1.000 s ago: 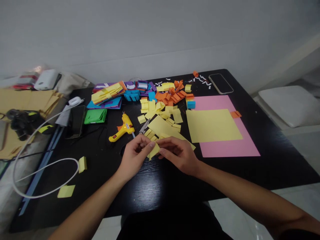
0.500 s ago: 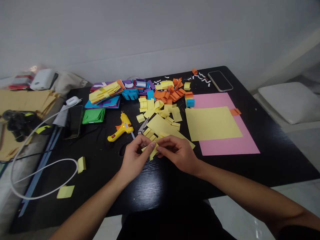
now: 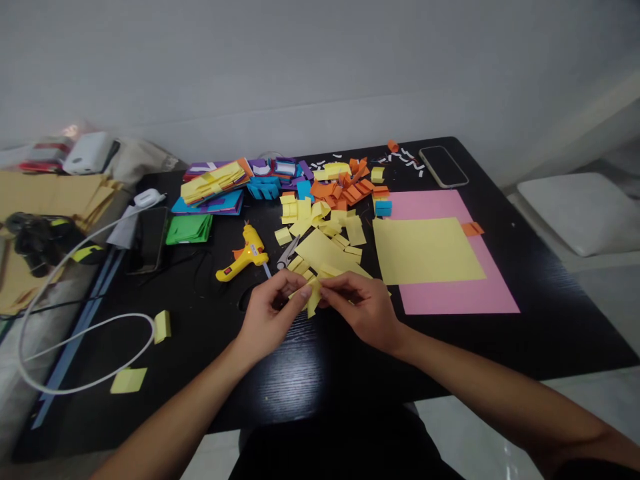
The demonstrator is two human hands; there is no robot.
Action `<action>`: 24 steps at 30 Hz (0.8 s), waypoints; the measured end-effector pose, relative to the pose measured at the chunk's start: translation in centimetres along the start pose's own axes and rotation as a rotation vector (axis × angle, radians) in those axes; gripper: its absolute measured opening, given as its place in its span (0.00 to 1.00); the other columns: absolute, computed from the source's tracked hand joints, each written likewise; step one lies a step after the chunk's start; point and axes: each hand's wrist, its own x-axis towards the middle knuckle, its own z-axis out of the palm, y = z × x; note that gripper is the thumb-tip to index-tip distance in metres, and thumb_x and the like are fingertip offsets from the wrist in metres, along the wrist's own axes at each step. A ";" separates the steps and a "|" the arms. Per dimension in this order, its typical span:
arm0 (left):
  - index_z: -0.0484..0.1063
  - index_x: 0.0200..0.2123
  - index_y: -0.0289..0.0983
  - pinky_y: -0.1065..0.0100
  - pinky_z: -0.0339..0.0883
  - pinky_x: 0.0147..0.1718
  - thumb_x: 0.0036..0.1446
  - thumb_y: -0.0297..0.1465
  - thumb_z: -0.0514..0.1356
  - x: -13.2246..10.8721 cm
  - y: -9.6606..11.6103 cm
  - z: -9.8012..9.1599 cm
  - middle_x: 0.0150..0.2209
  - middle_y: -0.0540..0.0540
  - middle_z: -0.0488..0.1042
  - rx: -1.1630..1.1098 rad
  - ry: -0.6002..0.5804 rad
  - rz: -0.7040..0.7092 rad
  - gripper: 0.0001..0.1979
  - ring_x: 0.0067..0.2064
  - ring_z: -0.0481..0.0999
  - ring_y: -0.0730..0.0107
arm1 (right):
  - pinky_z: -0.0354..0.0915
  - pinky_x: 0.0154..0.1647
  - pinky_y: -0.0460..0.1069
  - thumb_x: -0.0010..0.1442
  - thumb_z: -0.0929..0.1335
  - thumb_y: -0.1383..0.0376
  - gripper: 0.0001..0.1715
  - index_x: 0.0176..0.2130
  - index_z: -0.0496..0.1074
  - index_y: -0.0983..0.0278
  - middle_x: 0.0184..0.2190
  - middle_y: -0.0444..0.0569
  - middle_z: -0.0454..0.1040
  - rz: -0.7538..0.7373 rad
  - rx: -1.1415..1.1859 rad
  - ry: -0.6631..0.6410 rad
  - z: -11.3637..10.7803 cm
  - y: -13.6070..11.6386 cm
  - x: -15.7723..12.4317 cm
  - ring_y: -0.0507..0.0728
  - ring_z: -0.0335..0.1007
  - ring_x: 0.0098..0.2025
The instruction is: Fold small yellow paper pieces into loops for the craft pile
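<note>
Between my two hands is a small piece of yellow paper, bent or folded. My left hand pinches its left side between thumb and fingers. On the other side, my right hand grips its right edge with the fingertips. Just beyond the hands lies a larger yellow sheet, among several small folded yellow paper pieces. A pair of scissors rests left of that sheet, partly covered. The yellow glue gun lies on its side, left of the scissors.
A yellow sheet overlaps a pink sheet at right. Orange folded papers, a green paper stack and a phone lie farther back. A white cable loops at left across the black table.
The yellow paper piece has shifted slightly right and up in my hands, and its tilt has changed. Both hands keep their pinch. The view has moved a little.
</note>
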 end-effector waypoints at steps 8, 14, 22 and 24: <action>0.75 0.32 0.36 0.75 0.60 0.24 0.64 0.32 0.63 0.0 0.0 -0.1 0.24 0.52 0.71 -0.002 -0.004 0.029 0.08 0.24 0.67 0.77 | 0.82 0.39 0.48 0.61 0.76 0.63 0.06 0.40 0.81 0.62 0.34 0.47 0.85 -0.004 0.027 -0.012 0.0 -0.2 0.0 0.54 0.84 0.33; 0.75 0.32 0.36 0.75 0.62 0.24 0.64 0.31 0.64 0.1 0.0 -0.2 0.24 0.52 0.72 -0.008 0.005 0.023 0.07 0.25 0.68 0.77 | 0.83 0.40 0.50 0.62 0.75 0.64 0.05 0.40 0.82 0.61 0.35 0.48 0.86 -0.035 -0.044 0.002 0.0 -0.1 -0.2 0.55 0.85 0.33; 0.75 0.31 0.36 0.74 0.63 0.25 0.63 0.31 0.65 0.1 0.2 -0.1 0.25 0.51 0.72 0.031 0.021 0.053 0.08 0.25 0.68 0.77 | 0.82 0.42 0.50 0.63 0.74 0.65 0.06 0.42 0.83 0.60 0.37 0.48 0.86 -0.117 -0.159 0.006 -0.1 -0.1 -0.3 0.56 0.85 0.35; 0.75 0.31 0.36 0.74 0.63 0.25 0.63 0.31 0.65 0.1 0.1 -0.1 0.26 0.51 0.72 0.042 0.020 0.065 0.08 0.26 0.68 0.76 | 0.82 0.41 0.50 0.63 0.74 0.65 0.06 0.41 0.83 0.61 0.37 0.48 0.86 -0.118 -0.166 0.010 -0.1 -0.2 -0.3 0.56 0.85 0.35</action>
